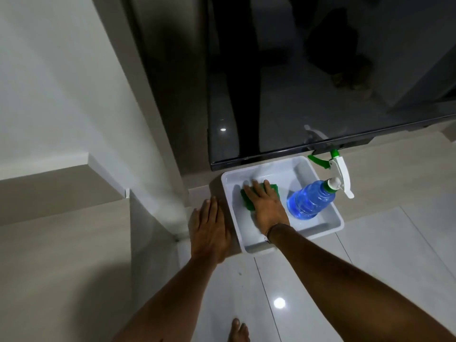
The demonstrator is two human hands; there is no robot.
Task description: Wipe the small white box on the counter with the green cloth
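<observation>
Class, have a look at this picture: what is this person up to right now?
A person is wiping the inside of a white box on the counter. The right hand presses a green cloth flat against the box floor. The left hand rests flat on the counter beside the box. A blue spray bottle stands inside the box, to the right of the cloth.

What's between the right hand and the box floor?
The green cloth, pressed flat under the right hand inside the white box; head view shows it.
</observation>
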